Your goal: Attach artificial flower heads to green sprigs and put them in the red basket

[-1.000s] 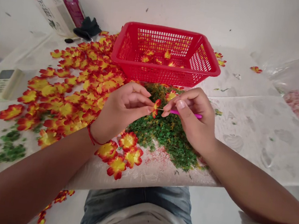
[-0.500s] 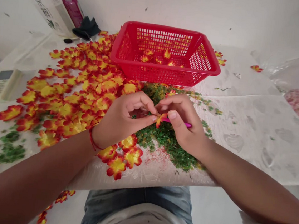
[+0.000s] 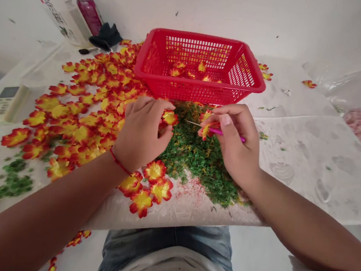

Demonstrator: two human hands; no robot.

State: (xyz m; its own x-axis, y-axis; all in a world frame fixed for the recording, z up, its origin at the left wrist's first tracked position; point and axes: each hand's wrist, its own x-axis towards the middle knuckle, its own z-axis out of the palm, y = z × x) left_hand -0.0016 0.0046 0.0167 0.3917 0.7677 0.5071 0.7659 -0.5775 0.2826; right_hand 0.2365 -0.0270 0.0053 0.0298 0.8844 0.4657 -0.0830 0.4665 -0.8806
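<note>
Head view. The left hand point(image 3: 143, 133) is closed loosely, fingers curled forward, with a red-and-yellow fabric flower point(image 3: 169, 117) at the fingertips, just above a bed of green artificial foliage point(image 3: 199, 159). How firmly that flower is gripped cannot be determined. A red thread bracelet point(image 3: 119, 162) is tied around the left wrist.

The right hand point(image 3: 233, 143) is nearly closed, with its fingers pinching a pink-handled needle tool point(image 3: 224, 134). The thin metal tip points left, toward the left hand, but does not touch it. A second flower point(image 3: 206, 130) sits against the right fingers, beside the tool's shaft.

A red plastic basket point(image 3: 205, 36) stands directly beyond the hands, with loose flowers point(image 3: 188, 70) lying in its bottom. A large spread of matching flowers point(image 3: 95, 99) covers the white work surface point(image 3: 304, 167) left of the hands, and three more point(image 3: 150, 188) lie nearest the person. Beyond the spread are a white remote control point(image 3: 8, 105), a magenta box point(image 3: 89, 14) and a black cloth point(image 3: 107, 36). Denim-clad legs point(image 3: 168, 238) show below the surface edge.
</note>
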